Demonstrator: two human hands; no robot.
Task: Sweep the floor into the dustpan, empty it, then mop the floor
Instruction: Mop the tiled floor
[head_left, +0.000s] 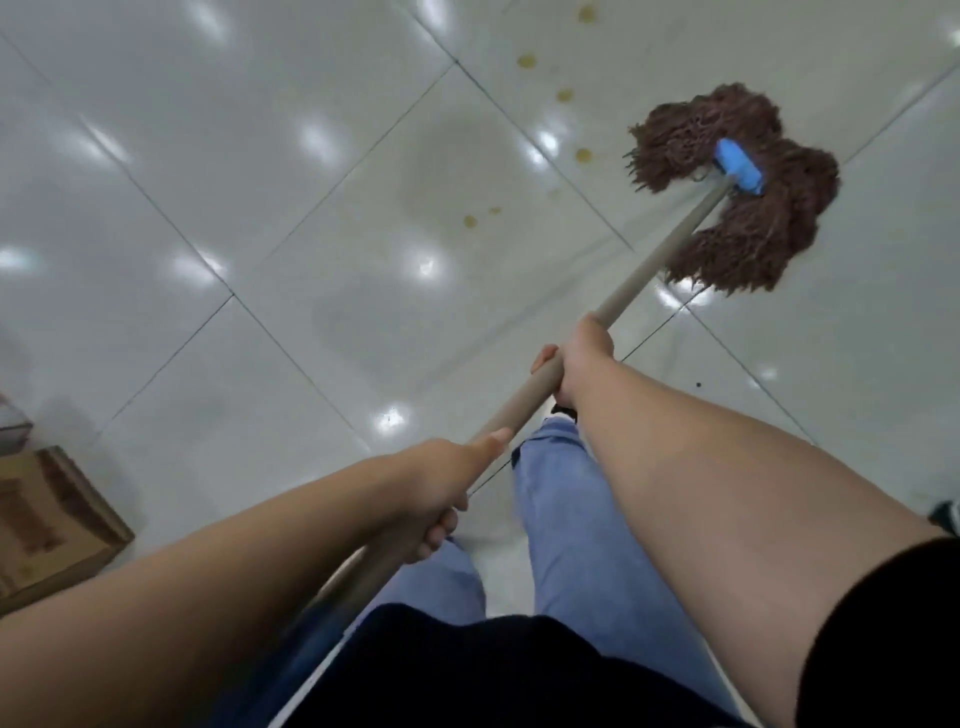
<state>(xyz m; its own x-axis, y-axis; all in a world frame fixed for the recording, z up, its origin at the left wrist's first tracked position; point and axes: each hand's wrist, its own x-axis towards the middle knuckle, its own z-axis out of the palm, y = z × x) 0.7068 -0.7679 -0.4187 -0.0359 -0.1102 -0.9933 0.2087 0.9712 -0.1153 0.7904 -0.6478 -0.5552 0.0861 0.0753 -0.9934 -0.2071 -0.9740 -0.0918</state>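
From my head camera I see one mop (737, 187), its brown head flat on the white tiled floor (260, 171) ahead to my right. Both fists clamp its handle: right hand (582, 358) ahead, left hand (441, 488) behind. Six yellowish spots (470, 222) dot the tiles; one cardboard box (52, 519) sits left.

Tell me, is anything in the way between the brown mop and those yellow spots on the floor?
Nothing visible. Only bare white tile lies between the brown string mop head and the nearest yellowish spots, which sit just left of it.
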